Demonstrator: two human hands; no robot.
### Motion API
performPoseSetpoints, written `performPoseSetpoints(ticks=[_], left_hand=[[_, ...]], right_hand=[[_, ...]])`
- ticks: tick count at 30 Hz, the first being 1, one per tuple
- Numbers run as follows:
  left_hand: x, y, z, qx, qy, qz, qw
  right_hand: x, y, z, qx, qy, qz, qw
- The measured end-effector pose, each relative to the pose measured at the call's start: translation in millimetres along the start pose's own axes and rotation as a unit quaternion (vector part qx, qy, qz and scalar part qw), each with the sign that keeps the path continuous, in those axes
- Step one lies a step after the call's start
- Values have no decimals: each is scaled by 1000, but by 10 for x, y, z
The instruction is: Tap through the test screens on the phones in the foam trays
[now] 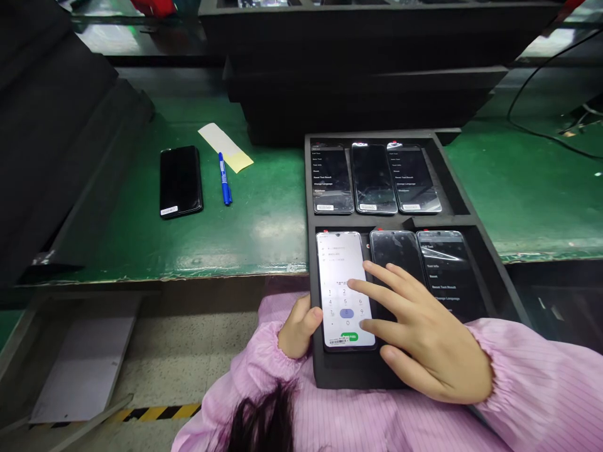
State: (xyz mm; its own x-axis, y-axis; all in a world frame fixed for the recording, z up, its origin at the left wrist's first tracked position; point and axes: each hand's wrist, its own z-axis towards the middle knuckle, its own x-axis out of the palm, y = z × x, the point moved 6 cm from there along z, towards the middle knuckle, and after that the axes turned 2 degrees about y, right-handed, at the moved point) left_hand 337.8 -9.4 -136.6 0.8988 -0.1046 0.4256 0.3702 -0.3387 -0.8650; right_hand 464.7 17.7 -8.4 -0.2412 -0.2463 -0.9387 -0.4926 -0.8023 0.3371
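A smartphone [345,270] with a lit white dial pad lies in the near left corner of a black foam tray [362,221]. Over its screen my right hand [424,333] is spread, fingers apart, fingertips at or just above the keypad; it holds nothing. My left hand [298,329] is curled at the tray's left edge, thumb on the rim beside the lit phone, its other fingers partly hidden. Beneath my right hand is a dark-screened phone [396,245], partly covered. Right of it, another phone [445,270] shows a white-on-black menu.
Three phones [374,179] fill the tray's far compartment. A black phone [180,182], a blue marker [225,179] and a paper strip [221,141] lie on the green bench [264,238]. Black trays [367,94] are stacked behind, more dark stacks [61,113] at left. A cable [513,100] hangs right.
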Motion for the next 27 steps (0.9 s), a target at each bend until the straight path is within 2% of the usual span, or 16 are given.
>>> performPoseSetpoints(ticks=[4,8,12,20,24,27], left_hand=[[-12,39,4,-1,-4,1,1000],[-35,28,-6,1,-12,17,1000],[-38,-16,-11,7,-23,25,999],[9,-5,6,0,-18,16,1000],[-9,-26,-16,-2,-28,23,999],[-23,-37,-19,-4,-31,28,999]], right_hand=[[-15,-52,-42,18,9,0,1000],[51,52,52,-10,30,24,999],[102,112,132,-1,53,26,998],[-19,-6,15,39,22,1,999],[55,72,60,-5,37,10,999],[156,120,101,-9,71,8,997]])
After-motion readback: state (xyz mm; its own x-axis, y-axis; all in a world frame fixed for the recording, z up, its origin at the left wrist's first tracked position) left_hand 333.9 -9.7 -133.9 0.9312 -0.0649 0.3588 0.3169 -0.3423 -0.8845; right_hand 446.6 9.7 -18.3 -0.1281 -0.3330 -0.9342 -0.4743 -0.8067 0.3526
